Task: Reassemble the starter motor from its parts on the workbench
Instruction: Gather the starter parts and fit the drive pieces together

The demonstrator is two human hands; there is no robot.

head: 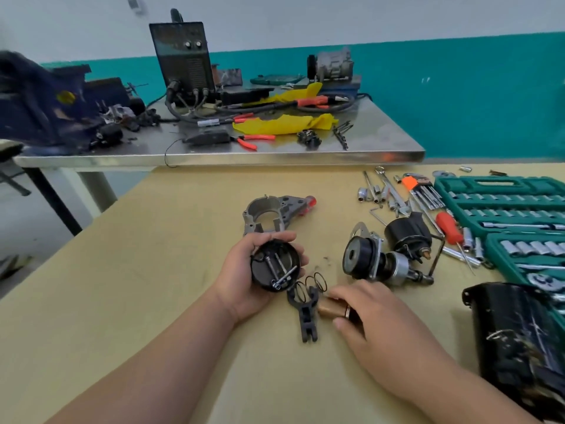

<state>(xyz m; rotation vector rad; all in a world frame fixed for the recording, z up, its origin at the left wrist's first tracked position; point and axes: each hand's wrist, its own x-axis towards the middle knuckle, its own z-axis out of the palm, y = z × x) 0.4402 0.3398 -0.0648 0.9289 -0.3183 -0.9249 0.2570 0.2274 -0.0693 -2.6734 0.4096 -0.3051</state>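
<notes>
At frame centre, the left hand is cupping a black end cap holding loose bolts; the right hand is pinching a copper-coloured cylinder on the worktop.

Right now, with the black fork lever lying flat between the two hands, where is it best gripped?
Probably the fork lever at its straight middle shank, pinched across its sides from above. Springs crowd its forked top end, and the right hand and copper cylinder sit close on its right, so coming from the near, slotted end looks clearest.
</notes>
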